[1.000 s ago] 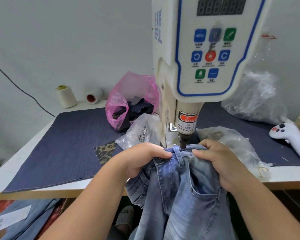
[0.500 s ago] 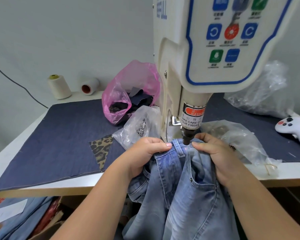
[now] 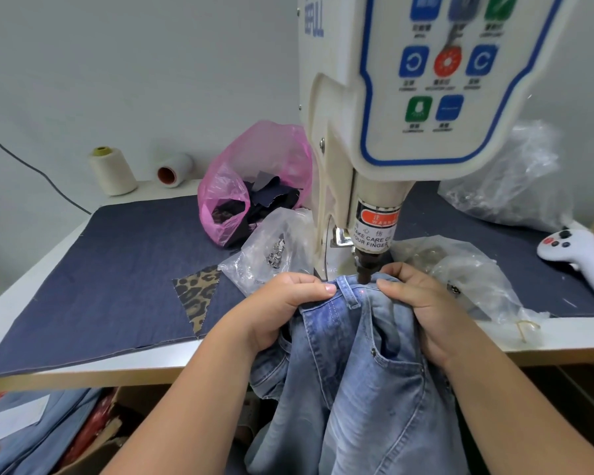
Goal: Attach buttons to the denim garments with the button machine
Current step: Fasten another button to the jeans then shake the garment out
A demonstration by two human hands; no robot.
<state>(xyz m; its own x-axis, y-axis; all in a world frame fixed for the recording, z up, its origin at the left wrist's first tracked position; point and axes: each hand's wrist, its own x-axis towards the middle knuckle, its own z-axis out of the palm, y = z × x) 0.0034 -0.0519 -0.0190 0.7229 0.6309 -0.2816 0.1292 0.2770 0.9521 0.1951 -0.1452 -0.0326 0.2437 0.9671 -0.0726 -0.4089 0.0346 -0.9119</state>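
Light-blue jeans (image 3: 357, 371) hang off the table's front edge, waistband lifted under the button machine's (image 3: 391, 114) dark punch (image 3: 366, 270). The left hand (image 3: 282, 303) grips the waistband left of the punch, fingers curled over it; the right hand (image 3: 422, 303) pinches it on the right. The white table (image 3: 31, 289) carries a dark denim mat (image 3: 117, 269), a leopard-print scrap (image 3: 196, 296), clear bags of hardware (image 3: 271, 255), a pink bag (image 3: 254, 180), thread cones (image 3: 112, 171) and a white controller (image 3: 576, 258) before a grey wall. Compared with half a second ago, the hands' grip is unchanged and the view sits slightly lower.
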